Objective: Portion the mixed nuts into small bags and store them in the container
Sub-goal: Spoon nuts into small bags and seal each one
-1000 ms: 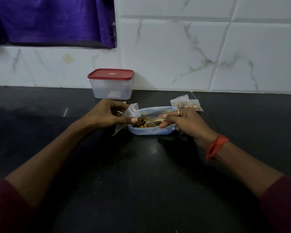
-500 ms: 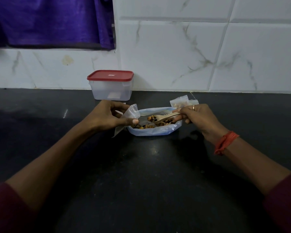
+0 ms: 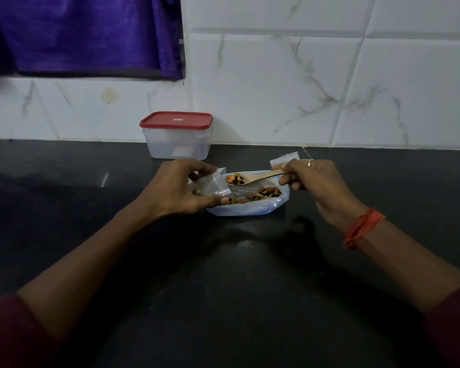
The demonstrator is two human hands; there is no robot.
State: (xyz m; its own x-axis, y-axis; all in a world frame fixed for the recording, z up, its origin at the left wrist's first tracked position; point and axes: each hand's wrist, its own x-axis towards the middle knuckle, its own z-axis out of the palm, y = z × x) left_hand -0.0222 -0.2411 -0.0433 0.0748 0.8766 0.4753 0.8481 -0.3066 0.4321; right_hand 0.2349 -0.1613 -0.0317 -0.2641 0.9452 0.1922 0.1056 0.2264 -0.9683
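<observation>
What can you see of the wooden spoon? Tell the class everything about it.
The wooden spoon is pale, seemingly plain wood, with a slim handle and a shallow bowl carrying a few nuts. It sits nearly level, bowl leftward, above the open bag of mixed nuts. The right hand grips its handle end; its bowl is close to the small bag the left hand holds.

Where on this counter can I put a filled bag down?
Bare countertop: near side of the nut bag, left of the container, right of the right hand. Crowded: between the container and the left hand with its small bag, and around the spoon.
</observation>
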